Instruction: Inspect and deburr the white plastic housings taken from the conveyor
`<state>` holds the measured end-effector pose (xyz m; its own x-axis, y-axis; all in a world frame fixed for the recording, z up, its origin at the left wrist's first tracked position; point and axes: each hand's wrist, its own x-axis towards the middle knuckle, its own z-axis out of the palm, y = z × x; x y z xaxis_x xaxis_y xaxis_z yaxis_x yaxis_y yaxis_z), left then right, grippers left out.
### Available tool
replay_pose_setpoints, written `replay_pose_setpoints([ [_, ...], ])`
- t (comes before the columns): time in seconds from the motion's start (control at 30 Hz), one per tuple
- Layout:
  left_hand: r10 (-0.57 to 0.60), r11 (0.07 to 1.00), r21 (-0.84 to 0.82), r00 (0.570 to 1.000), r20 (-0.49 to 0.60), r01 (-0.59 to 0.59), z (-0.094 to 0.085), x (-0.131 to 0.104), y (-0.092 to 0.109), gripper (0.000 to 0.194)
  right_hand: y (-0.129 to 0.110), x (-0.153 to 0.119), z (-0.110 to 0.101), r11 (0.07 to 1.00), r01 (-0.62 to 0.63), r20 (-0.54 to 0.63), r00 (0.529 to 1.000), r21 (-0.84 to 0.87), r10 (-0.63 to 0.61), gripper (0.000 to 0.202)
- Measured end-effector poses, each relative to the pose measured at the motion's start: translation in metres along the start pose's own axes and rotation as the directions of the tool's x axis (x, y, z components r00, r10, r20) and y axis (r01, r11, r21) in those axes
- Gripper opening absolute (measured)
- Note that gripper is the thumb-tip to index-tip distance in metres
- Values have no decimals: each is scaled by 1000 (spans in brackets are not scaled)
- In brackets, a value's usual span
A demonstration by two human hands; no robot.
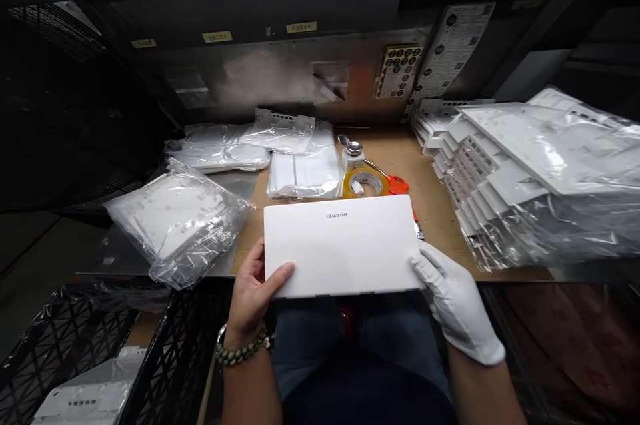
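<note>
Head view, white rectangular panel [340, 251]: I see it held up, its HUAWEI lettering upside down to me, overlapping the brown flat surface [435, 211] in view.
Bare left grip [255, 288]: I have it pinching the panel's left end, thumb on the face.
White-gloved right grip [453, 298]: pinching the right end.
Yellow tape roll [383, 179]: just beyond the panel.
Clear-bagged white plastic parts: one bundle [180, 211] left, a taller stack [545, 151] right.

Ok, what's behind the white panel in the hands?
Beyond the far edge of the white panel: a tape roll, a metal-topped bottle and an orange object. Whatever lies directly beneath the panel is covered.
</note>
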<state>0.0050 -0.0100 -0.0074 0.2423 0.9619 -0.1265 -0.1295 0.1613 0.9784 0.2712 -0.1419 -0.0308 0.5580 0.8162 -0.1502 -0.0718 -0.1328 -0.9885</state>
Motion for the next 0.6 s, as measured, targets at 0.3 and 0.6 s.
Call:
replay_pose_setpoints([
  [0.3,-34,997,68,997,-62,38,-3,4,-7,48,1,0,0,1000,12,79,997,6,-12,45],
  [0.6,5,999,54,991,-132,2,3,2,-9,49,0,-3,-1,1000,4,91,996,-5,-3,47],
])
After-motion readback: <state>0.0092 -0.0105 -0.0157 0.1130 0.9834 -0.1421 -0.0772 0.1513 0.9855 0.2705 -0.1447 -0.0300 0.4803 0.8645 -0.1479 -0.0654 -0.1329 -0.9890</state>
